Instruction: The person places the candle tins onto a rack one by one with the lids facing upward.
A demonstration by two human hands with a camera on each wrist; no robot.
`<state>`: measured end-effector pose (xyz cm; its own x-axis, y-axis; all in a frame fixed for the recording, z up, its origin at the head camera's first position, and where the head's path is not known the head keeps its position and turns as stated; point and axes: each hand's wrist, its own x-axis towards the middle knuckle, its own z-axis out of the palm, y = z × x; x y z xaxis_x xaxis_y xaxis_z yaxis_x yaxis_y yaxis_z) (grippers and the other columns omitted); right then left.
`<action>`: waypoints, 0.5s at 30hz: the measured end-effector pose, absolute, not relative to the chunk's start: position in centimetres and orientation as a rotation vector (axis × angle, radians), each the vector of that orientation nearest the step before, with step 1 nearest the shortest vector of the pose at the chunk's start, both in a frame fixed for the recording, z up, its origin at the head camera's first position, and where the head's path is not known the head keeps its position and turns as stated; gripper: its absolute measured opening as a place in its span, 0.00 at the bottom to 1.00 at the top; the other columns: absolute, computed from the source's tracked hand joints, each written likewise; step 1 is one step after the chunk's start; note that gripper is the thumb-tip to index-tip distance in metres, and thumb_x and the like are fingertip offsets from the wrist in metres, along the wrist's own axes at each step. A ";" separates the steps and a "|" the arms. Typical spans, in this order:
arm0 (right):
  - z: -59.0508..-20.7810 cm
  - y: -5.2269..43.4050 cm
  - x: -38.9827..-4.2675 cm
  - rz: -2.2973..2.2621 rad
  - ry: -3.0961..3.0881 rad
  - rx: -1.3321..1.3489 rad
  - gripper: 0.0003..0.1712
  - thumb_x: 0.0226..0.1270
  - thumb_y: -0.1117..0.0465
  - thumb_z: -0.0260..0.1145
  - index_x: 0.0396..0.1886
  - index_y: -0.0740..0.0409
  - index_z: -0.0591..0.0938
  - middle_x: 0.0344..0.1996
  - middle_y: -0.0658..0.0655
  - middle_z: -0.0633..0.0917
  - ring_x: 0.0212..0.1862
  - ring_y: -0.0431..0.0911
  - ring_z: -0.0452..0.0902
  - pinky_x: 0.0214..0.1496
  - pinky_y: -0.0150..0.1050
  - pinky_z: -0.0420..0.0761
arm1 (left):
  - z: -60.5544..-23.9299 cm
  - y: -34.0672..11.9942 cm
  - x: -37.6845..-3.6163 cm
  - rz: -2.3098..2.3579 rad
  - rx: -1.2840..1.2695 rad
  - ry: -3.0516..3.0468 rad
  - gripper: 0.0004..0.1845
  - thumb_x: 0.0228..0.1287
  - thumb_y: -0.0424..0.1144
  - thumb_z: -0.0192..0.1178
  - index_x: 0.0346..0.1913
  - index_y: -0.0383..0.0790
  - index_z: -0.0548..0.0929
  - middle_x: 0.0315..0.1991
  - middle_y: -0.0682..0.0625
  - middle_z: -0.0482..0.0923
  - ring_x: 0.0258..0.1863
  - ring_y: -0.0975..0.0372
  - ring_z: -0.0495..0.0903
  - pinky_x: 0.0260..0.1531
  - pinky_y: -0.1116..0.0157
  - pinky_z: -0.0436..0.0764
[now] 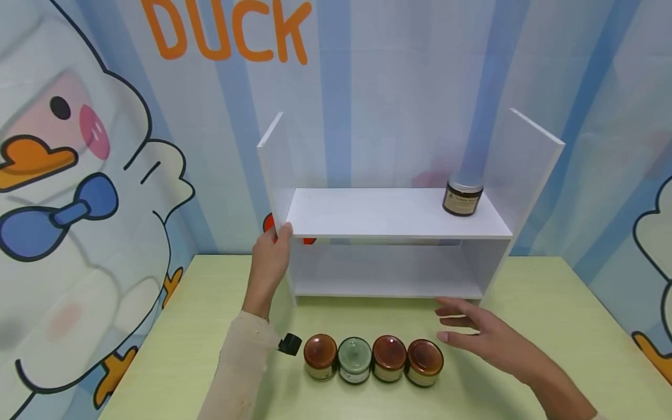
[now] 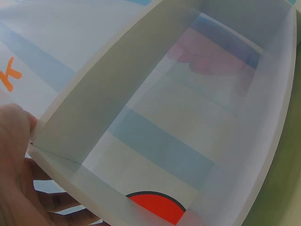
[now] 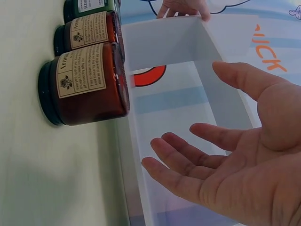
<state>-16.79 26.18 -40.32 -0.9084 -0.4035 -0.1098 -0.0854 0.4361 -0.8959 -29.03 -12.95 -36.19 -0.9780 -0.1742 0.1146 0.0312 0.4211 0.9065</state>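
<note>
white two-tier open-backed shelf unit point(image 1: 391, 219) standing on pale green tabletop point(image 1: 551, 326), against striped duck-print backdrop point(image 1: 105, 146). left hand point(image 1: 271, 254) on the unit's left side panel, at the front corner where the upper board meets it; thumb over the front edge, fingers curled behind the panel, gripping it. left forearm in cream sleeve point(image 1: 238, 367) reaching up from the near table edge, wrist straight. left wrist view: thumb point(image 2: 14, 136) pressed to the panel's edge, fingers wrapped behind.

right hand point(image 1: 485, 335) hovering low over the table, just in front of the unit's lower right corner, apart from it. palm turned leftward, fingers spread and loosely straight, holding nothing. right wrist view: open palm point(image 3: 244, 160) facing into the lower compartment, fingertips clear of the bottom board.

row of four small glass jars just left of right hand, near front of shelf: amber jar point(image 1: 424, 361) nearest the fingers, not touching; then second amber jar point(image 1: 389, 357), green jar point(image 1: 354, 360), third amber jar point(image 1: 320, 356). jars touching or nearly so. small black object point(image 1: 290, 344) beside the sleeve, left of the row.

dark brown jar with silver lid point(image 1: 462, 197) upright on the upper board, right end, well above right hand.
</note>
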 end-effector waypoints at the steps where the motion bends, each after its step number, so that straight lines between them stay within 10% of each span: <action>1: -40.4 26.1 -16.8 -1.458 2.382 -0.430 0.38 0.75 0.52 0.64 0.78 0.56 0.62 0.72 0.69 0.67 0.71 0.67 0.65 0.60 0.49 0.78 | -36.2 -13.0 -29.0 -1.589 0.124 -2.480 0.31 0.77 0.60 0.42 0.64 0.39 0.78 0.54 0.41 0.79 0.47 0.49 0.73 0.46 0.51 0.71; 15: -42.0 25.4 -16.6 -1.421 2.295 -0.415 0.38 0.76 0.53 0.63 0.79 0.58 0.61 0.73 0.68 0.65 0.72 0.67 0.64 0.63 0.59 0.74 | -36.2 -12.9 -29.0 -1.582 0.117 -2.481 0.32 0.77 0.60 0.42 0.65 0.39 0.77 0.56 0.42 0.79 0.48 0.49 0.74 0.47 0.50 0.72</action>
<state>-16.56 25.43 -42.04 -0.8725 -0.4526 -0.1840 -0.0369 0.4366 -0.8989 -29.01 -12.94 -36.19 -0.9775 -0.1717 0.1225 0.0386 0.4254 0.9042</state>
